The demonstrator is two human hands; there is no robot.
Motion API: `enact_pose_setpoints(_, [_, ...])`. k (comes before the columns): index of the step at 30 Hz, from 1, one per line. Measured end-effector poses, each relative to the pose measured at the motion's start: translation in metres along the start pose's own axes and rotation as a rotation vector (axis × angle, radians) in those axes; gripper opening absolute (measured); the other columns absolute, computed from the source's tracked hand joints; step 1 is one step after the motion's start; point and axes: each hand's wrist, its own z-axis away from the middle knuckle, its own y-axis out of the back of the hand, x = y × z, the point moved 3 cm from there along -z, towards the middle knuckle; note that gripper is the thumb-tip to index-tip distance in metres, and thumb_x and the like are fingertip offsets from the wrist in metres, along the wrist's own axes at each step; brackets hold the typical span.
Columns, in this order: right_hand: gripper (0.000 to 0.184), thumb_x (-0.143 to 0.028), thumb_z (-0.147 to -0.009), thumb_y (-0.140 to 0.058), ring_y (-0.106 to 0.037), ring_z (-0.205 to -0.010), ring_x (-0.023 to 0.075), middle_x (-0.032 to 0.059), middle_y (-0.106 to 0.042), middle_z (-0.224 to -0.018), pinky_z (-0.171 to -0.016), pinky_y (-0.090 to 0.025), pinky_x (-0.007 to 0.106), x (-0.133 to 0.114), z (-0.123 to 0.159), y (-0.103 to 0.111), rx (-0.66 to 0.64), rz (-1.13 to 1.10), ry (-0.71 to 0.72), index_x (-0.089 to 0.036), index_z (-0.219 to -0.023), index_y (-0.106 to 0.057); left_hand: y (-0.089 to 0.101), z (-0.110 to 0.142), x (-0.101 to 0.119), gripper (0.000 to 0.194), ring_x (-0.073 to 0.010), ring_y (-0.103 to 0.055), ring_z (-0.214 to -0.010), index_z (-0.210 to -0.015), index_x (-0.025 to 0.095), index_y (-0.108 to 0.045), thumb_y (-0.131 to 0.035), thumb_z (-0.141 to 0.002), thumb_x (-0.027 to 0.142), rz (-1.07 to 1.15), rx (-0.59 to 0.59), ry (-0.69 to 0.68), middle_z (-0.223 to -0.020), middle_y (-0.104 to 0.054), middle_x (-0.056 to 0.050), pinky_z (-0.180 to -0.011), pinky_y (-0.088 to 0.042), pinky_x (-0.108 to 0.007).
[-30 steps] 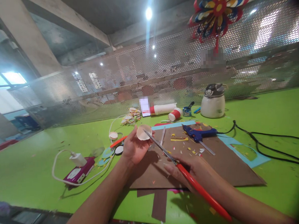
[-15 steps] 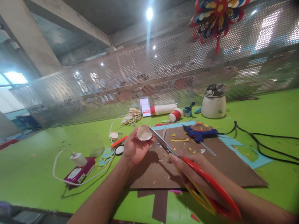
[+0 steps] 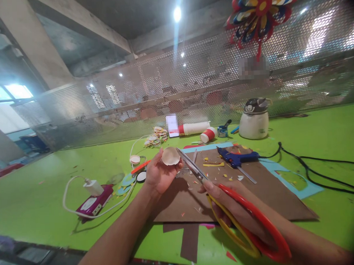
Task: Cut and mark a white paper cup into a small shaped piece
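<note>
My left hand (image 3: 159,174) pinches a small round beige paper disc (image 3: 170,156) between thumb and fingertips, held up over the brown cardboard sheet (image 3: 256,195). My right hand (image 3: 230,208) grips long scissors (image 3: 227,200) with red and yellow loop handles. The scissor blades point up-left and their tips meet the right edge of the disc. Small coloured paper scraps lie on the cardboard under the blades.
On the green table (image 3: 39,201): a blue glue gun (image 3: 235,158) with a black cord, a light blue cut sheet (image 3: 296,180), a magenta device with white charger (image 3: 93,196), paper circles (image 3: 136,177), a cream kettle (image 3: 254,119), red-and-white cups (image 3: 207,135). A perforated mesh screen stands behind.
The scissors turned in my right hand, so the loop handles now show spread. The blades moved up against the disc's right edge. My left hand stayed almost still.
</note>
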Motion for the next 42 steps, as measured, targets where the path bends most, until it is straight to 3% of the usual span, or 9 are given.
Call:
enact_pose_setpoints(8, [0.052,-0.068,-0.086,-0.043,-0.042,-0.049,0.0108,-0.0036,-0.046,-0.056,-0.047,-0.036,0.024,0.0026,0.0029,-0.0005,0.01,0.003,-0.026,-0.019,-0.073,-0.055,0.001,-0.0002,-0.0003,0.025,-0.0215,-0.064,-0.074,-0.089,0.01,-0.068,-0.06,-0.088,0.034,-0.004,0.022,-0.009,-0.084,-0.07,-0.01,-0.064,-0.052,-0.035])
enact_pose_setpoints(17, [0.052,-0.066,-0.088,-0.041,-0.039,-0.05,0.0098,-0.0047,-0.042,-0.055,-0.05,-0.035,0.025,0.0027,0.0013,-0.0003,-0.015,0.018,-0.02,-0.02,-0.064,-0.046,-0.0006,0.0007,-0.0015,0.015,-0.0218,-0.065,-0.072,-0.084,0.012,-0.067,-0.063,-0.084,0.027,0.021,0.032,-0.022,-0.081,-0.07,-0.008,-0.063,-0.052,-0.034])
enact_pose_setpoints(29, [0.052,-0.068,-0.085,-0.042,-0.037,-0.05,0.0102,-0.0054,-0.041,-0.055,-0.048,-0.033,0.026,-0.0014,0.0023,-0.0012,-0.001,-0.002,-0.03,-0.019,-0.072,-0.054,-0.0037,0.0011,-0.0009,0.012,-0.0218,-0.065,-0.07,-0.082,0.012,-0.066,-0.066,-0.08,0.024,0.021,0.049,-0.02,-0.08,-0.07,-0.007,-0.061,-0.051,-0.034])
enact_pose_setpoints(36, [0.057,-0.074,-0.081,-0.044,-0.042,-0.054,0.0119,-0.0031,-0.045,-0.06,-0.053,-0.039,0.027,-0.0008,0.0048,-0.0026,0.052,-0.076,-0.076,-0.019,-0.074,-0.055,-0.0034,0.0026,-0.0012,0.012,-0.0216,-0.064,-0.069,-0.081,0.012,-0.066,-0.067,-0.079,0.023,0.009,0.054,-0.022,-0.079,-0.069,-0.008,-0.061,-0.051,-0.034])
enact_pose_setpoints(42, [0.054,-0.072,-0.082,-0.043,-0.042,-0.051,0.0111,-0.0039,-0.045,-0.056,-0.05,-0.037,0.026,-0.0014,0.0026,0.0011,-0.016,0.007,-0.061,-0.02,-0.069,-0.051,-0.0013,0.0014,-0.0015,0.013,-0.022,-0.063,-0.07,-0.08,0.013,-0.066,-0.067,-0.079,0.026,-0.01,0.052,-0.027,-0.078,-0.068,-0.008,-0.062,-0.05,-0.035])
